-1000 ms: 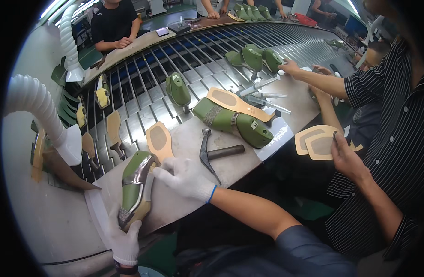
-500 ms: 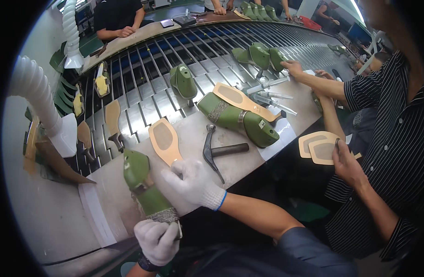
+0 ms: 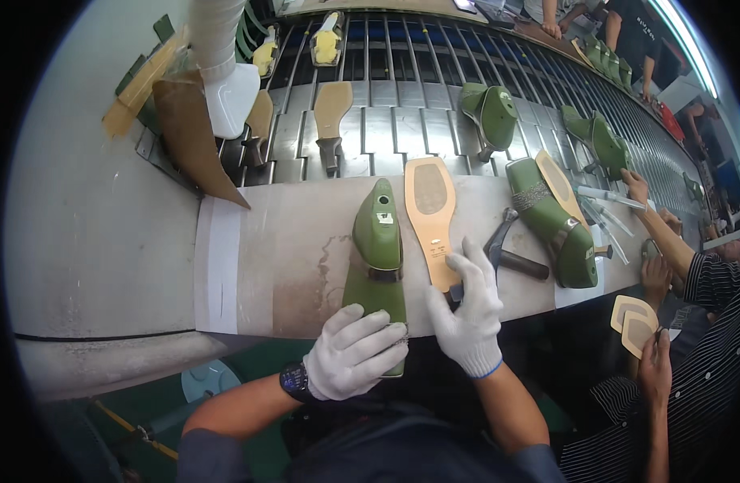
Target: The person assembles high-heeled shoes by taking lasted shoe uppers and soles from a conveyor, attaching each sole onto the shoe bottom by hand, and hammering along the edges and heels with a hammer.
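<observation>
A green shoe last (image 3: 377,254) lies lengthwise on the bench, toe end near me. My left hand (image 3: 352,352), in a white glove, grips its near end at the bench edge. My right hand (image 3: 467,309), also gloved, rests with spread fingers on the near end of a tan insole (image 3: 430,211) lying just right of the last. A hammer (image 3: 507,251) lies beside my right hand, its head close to my fingers.
Another green last (image 3: 552,221) with an insole on it lies to the right. More lasts (image 3: 491,114) and insoles (image 3: 330,109) sit on the slatted conveyor (image 3: 402,88) behind. A white duct (image 3: 223,64) hangs at left. A person in a striped shirt (image 3: 712,322) holds insoles (image 3: 634,324) at right.
The green last was brought from my lap side up onto the bench and laid flat. My right hand left the last and came down on the tan insole.
</observation>
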`<state>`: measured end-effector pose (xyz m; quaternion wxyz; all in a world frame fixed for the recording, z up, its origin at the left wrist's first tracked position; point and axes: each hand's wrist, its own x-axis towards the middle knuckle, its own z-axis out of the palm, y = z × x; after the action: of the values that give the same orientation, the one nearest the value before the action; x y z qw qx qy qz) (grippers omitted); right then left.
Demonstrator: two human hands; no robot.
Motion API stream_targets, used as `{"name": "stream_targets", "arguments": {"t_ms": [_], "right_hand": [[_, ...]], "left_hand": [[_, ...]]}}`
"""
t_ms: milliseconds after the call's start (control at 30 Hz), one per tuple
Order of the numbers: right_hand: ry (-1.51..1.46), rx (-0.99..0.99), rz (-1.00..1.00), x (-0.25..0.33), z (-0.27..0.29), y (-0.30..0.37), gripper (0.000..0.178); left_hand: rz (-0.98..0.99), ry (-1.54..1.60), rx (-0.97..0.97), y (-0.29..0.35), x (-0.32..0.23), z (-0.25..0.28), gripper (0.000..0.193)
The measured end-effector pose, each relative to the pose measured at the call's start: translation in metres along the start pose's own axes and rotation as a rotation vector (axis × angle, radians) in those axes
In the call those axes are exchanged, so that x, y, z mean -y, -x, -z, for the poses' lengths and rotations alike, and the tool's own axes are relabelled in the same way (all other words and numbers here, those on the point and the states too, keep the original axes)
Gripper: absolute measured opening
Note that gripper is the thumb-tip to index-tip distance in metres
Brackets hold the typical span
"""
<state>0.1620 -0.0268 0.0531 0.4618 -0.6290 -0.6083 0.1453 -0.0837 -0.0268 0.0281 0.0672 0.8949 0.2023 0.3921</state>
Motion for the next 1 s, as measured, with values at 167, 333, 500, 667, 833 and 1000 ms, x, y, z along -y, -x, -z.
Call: {"name": "stream_targets", "arguments": {"t_ms": [167,333,500,667,833,1000], "right_hand": [[0.012,0.118,-0.047,0.012,0.028,0.039,0.026],[-0.945,0.017,-0.604,0.029,0.046,0.094,0.032],[-1.097,-0.097,-0.773,0.026,0.04,0.097,0.052],[-1.074,-0.076,-0.915,0.023,0.035,0.079,0.044],[-0.927,0.247,-0.9,0.01,0.045,0.074,0.041],[-1.0,0.132,-0.75,0.022,0.07,0.115,0.029]], "left_hand": [[0.01,0.015,-0.019,0.01,0.002,-0.002,0.049],[-0.006,0.041,-0.005,0.004,0.005,0.0,0.048],[-0.013,0.008,0.093,0.005,0.01,0.006,0.046],[-0.189,0.007,0.129,-0.025,0.026,0.025,0.048],[0.035,0.25,-0.092,-0.103,0.032,0.057,0.052],[0.638,0.991,-0.389,-0.167,0.017,0.098,0.057]]}}
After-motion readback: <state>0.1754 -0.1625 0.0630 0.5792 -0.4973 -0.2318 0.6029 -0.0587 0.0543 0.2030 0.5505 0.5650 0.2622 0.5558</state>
